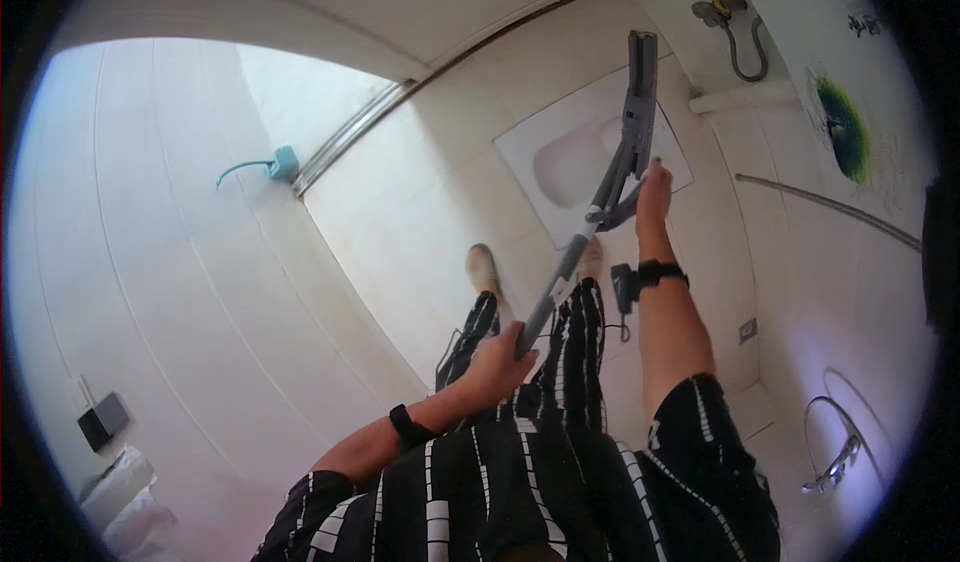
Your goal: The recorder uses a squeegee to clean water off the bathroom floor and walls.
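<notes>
A grey mop (570,267) with a long pole slants up and away from my body. My left hand (497,367) is wrapped round the lower part of its pole, near my legs. Farther up, my right hand (655,197) is closed on a dark lever-like part that branches off the pole just below the mop head. The long, narrow grey mop head (640,102) is raised above a white squat toilet (570,174). My right fingers are partly hidden by the mop.
A light tiled floor (385,232) lies under my feet. A sliding-door track (350,137) runs at the far left, with a turquoise holder (283,164) beside it. Pipes with a valve (720,10), a grey hose (830,207) and a tap (840,462) line the right wall.
</notes>
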A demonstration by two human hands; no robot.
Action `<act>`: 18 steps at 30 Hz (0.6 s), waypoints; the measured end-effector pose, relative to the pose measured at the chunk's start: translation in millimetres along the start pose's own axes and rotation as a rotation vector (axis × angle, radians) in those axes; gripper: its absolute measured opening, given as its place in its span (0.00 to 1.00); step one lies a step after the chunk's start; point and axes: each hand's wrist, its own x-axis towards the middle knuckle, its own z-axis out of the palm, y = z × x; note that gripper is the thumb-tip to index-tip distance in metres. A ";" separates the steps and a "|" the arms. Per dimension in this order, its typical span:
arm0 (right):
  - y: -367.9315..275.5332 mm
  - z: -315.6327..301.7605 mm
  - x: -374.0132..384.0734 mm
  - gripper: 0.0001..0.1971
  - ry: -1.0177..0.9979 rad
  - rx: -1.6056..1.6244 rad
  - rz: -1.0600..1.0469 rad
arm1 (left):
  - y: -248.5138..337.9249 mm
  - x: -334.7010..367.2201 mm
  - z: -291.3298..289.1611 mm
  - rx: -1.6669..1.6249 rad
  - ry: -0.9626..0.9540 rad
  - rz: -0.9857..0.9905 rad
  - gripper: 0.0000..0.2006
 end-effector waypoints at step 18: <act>32.0 -28.7 -108.0 0.29 0.171 0.155 -0.215 | -12.9 15.4 -1.2 -0.025 0.013 -0.077 0.18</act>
